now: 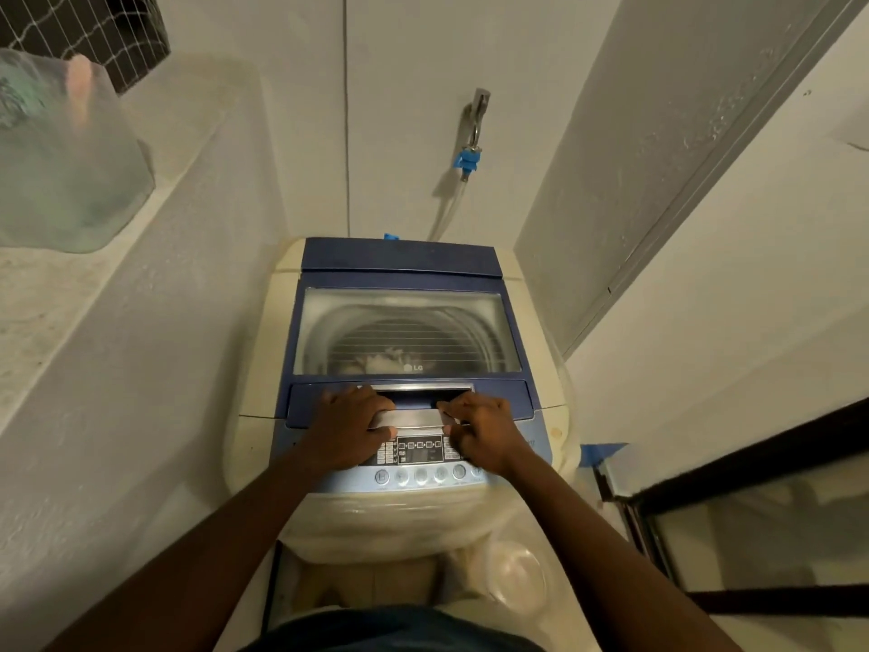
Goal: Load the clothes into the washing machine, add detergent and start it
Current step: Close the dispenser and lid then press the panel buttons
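So the washing machine (404, 369) is sitting in a narrow white alcove, and everything here is easiest to place off of it. Its blue lid (406, 322) is lying shut, and through the clear window in the lid you can make out the drum with something pale, probably clothes (383, 359), sitting at the bottom, though it's too hazy to say more than that. Both hands are resting on the front edge of the lid, right at the silver handle (414, 418) above the control panel (420, 449). The left hand (345, 428) is curling its fingers over the left end of that handle, grip half closed around it, thumb tucked along the near side. The right hand (484, 432) is doing the same on the right end, fingers bent and pinching the handle edge, partly covering the right side of the panel. A row of round buttons (421, 475) is showing just below the hands on the machine's front lip. Behind the machine, a tap (475, 120) is sticking out of the wall with a blue connector and a clear hose (446, 209) running down toward the back of the machine. Off to the machine's left, a clear plastic bag (61, 157) with greenish stuff inside is sitting on a ledge (42, 298). In front of the machine, low down, there's a clear plastic lid or bowl (517, 576), can't tell which.
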